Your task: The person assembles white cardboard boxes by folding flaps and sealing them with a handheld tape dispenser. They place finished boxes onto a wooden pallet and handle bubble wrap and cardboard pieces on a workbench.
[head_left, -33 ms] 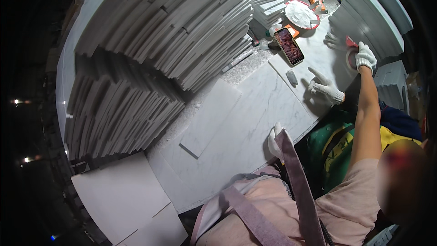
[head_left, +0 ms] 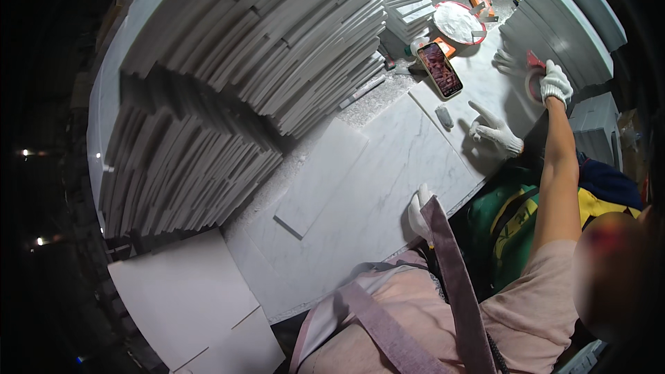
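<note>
My right hand [head_left: 556, 83], in a white knit glove, is closed around a tape roll [head_left: 533, 87] with a red piece [head_left: 535, 60] at its top. It is at the far right, beside upright pale slabs. My left hand [head_left: 418, 215], also gloved, rests with fingers laid flat on a veined white marble slab [head_left: 388, 180] near its front edge. A mauve strap [head_left: 454, 263] hides part of that hand. A smaller marble piece [head_left: 322, 173] lies on the slab. Between my hands, a co-worker's gloved hand [head_left: 497, 133] points a finger over the surface.
Tall stacks of stone tiles [head_left: 277, 34] fill the left and back. A phone [head_left: 440, 70] and a small grey lump [head_left: 444, 117] lie near the co-worker's hand. Behind them stands a red-rimmed bowl [head_left: 457, 23] of white powder. A co-worker in green and yellow [head_left: 516, 225] is at the right.
</note>
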A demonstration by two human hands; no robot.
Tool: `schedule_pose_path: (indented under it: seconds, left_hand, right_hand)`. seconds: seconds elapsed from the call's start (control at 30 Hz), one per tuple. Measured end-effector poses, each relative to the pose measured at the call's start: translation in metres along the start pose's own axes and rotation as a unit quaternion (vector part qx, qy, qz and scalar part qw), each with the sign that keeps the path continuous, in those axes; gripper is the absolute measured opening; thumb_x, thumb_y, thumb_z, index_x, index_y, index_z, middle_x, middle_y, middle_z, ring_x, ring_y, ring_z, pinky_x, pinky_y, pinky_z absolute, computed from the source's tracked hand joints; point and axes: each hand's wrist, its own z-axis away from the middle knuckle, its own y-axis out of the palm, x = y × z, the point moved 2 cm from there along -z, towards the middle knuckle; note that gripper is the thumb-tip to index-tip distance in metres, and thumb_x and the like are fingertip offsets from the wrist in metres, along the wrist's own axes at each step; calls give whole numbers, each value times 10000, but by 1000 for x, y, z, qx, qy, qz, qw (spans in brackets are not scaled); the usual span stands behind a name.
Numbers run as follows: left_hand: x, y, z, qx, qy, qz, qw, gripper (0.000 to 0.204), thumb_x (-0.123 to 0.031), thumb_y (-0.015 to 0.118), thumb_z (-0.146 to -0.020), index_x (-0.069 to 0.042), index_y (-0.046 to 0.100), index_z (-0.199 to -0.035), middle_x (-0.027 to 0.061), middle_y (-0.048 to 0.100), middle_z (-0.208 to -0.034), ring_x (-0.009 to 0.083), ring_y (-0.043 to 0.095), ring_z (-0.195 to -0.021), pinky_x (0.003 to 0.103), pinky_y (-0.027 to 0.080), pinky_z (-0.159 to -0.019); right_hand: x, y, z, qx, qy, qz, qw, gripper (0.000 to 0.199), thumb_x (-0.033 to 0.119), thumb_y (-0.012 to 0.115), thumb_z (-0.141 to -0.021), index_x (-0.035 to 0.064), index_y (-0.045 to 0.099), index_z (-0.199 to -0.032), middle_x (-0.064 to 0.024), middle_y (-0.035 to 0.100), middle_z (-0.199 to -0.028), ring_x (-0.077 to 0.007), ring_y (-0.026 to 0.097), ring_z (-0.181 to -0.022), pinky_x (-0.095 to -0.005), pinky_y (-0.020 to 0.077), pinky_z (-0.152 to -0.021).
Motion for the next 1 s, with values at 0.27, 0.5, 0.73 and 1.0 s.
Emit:
schedule_pose_path:
  seconds: [0.27, 0.5, 0.73, 1.0]
  left_hand:
    - [37, 9, -10, 44, 127, 201, 970, 494, -321, 703, -967, 72, 683, -1265, 245, 717, -1200, 360, 630, -1062, 427, 477, -995]
    - [31, -30, 2, 139, 131, -37, 981, 604, -360, 684, -992, 43, 601, -1435, 238, 655, -1398, 348, 593, -1290, 406, 426, -1122]
    - [34, -9, -3, 250, 137, 227, 931, 851, -84, 655, -863, 12, 331, -1644, 139, 608, -1426, 173, 630, -1182, 276, 510, -963]
    - [42, -3, -22, 300, 380, 286, 827, 806, -218, 691, -995, -9, 291, -1663, 35, 596, -999, 93, 567, -793, 256, 516, -728]
  right_hand:
    - [86, -81, 56, -100, -228, -210, 945, 359, 204, 739, -883, 146, 694, -1234, -153, 715, -1260, -382, 685, -1170, -475, 560, -978]
    - [214, -129, 267, -42, -548, -254, 796, 263, 214, 744, -827, 105, 691, -1060, -142, 711, -1023, -380, 707, -983, -465, 585, -819]
    - [257, -75, 484, 6, -621, -260, 739, 191, 263, 735, -817, 152, 713, -972, -116, 688, -989, -343, 711, -943, -460, 585, -753]
    - [279, -23, 540, -24, -526, -227, 819, 309, 244, 761, -805, 143, 659, -1079, -161, 695, -1075, -396, 681, -1026, -499, 563, -886]
